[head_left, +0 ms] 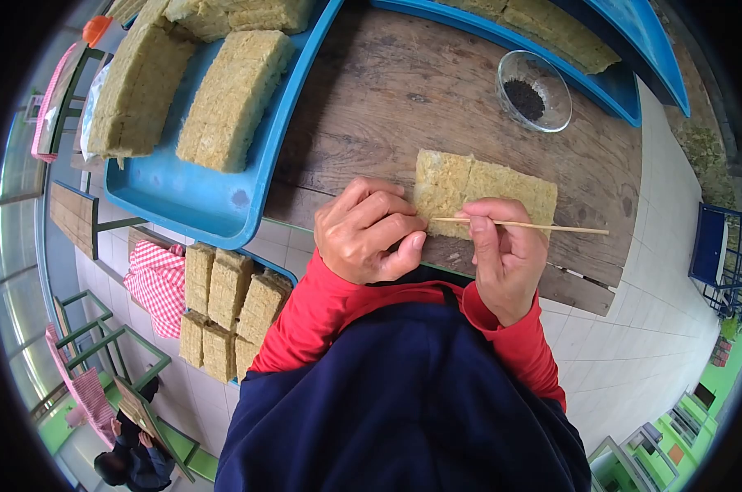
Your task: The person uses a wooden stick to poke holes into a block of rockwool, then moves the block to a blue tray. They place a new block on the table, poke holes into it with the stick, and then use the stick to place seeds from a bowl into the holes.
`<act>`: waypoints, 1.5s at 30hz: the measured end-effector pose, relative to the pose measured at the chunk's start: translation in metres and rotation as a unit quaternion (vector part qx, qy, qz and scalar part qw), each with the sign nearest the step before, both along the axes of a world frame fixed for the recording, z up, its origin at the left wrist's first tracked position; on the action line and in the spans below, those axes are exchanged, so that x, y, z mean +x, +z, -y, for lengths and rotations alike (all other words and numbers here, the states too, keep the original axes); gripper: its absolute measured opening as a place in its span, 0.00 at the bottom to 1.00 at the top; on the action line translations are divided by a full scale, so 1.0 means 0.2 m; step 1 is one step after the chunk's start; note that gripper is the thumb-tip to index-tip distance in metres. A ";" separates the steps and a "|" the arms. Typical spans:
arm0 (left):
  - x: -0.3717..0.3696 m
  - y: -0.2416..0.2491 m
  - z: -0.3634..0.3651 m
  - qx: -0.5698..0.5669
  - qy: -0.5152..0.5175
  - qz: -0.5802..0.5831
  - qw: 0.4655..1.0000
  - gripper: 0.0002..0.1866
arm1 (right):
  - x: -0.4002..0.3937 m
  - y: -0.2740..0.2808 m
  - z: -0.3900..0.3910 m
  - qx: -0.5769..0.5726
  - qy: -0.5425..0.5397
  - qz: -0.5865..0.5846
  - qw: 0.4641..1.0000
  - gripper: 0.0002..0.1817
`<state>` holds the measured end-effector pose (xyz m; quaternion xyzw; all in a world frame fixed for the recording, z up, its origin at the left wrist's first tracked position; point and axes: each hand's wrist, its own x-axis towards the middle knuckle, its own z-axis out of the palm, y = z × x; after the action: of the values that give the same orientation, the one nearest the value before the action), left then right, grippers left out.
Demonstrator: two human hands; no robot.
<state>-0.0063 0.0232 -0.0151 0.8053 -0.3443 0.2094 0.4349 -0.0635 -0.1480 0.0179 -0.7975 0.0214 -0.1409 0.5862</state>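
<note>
My right hand (509, 254) pinches a thin wooden stick (580, 230), which lies roughly level above the near part of a yellowish fibrous slab (502, 182). The stick's left tip is close to the fingers of my left hand (369, 234). Those fingers are curled in beside the slab's left edge; whatever they may hold is too small to tell. Beyond the slab, a clear glass bowl (535, 90) with small dark grains stands on the wooden table (371, 90).
A blue tray (260, 184) with several fibrous blocks (236, 98) is at the left, another blue tray (633, 94) at the back right. More blocks (229, 287) sit lower left. A person (129, 459) is at far lower left, near tables.
</note>
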 end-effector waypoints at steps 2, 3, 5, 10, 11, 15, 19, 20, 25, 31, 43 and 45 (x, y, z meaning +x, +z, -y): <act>0.00 0.00 0.00 -0.001 -0.001 0.001 1.000 0.05 | 0.00 0.00 0.00 -0.002 -0.007 -0.003 1.000 0.04; 0.00 0.00 0.00 -0.001 -0.001 0.000 1.000 0.05 | 0.00 0.00 0.00 0.012 -0.009 0.007 1.000 0.04; 0.00 0.00 0.00 -0.001 -0.001 0.000 1.000 0.05 | 0.00 -0.01 0.00 0.026 -0.011 0.016 0.999 0.04; 0.00 0.00 0.00 -0.004 -0.002 0.003 1.000 0.05 | 0.00 0.00 0.00 0.015 -0.005 0.001 1.000 0.04; 0.00 0.00 0.00 -0.004 -0.002 0.003 1.000 0.05 | 0.00 0.00 0.00 0.015 -0.005 0.002 1.000 0.04; 0.00 0.00 0.00 -0.005 -0.002 0.001 1.000 0.05 | 0.00 0.01 0.00 -0.007 -0.003 -0.010 1.000 0.04; 0.00 0.00 0.00 -0.008 0.000 0.004 1.000 0.05 | 0.00 0.01 0.00 0.058 -0.006 -0.006 0.998 0.05; 0.00 0.00 0.00 -0.008 0.000 0.004 1.000 0.05 | 0.00 0.01 -0.01 0.058 -0.006 -0.006 0.998 0.05; 0.00 0.00 0.00 -0.013 0.001 0.010 1.000 0.05 | 0.00 0.02 0.00 0.022 0.004 -0.012 1.000 0.05; 0.00 0.00 0.00 -0.015 0.005 0.018 1.000 0.05 | 0.00 0.01 0.00 0.025 -0.006 0.003 1.000 0.05; 0.00 0.00 0.00 -0.008 0.005 0.013 1.000 0.05 | -0.01 0.00 0.01 0.053 -0.003 -0.009 0.999 0.05; 0.00 0.00 0.00 -0.008 0.005 0.012 1.000 0.05 | 0.00 0.01 0.00 0.051 -0.008 -0.003 0.999 0.05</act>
<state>-0.0063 0.0225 -0.0145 0.8007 -0.3443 0.2241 0.4361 -0.0640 -0.1484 0.0190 -0.7670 0.0362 -0.1421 0.6246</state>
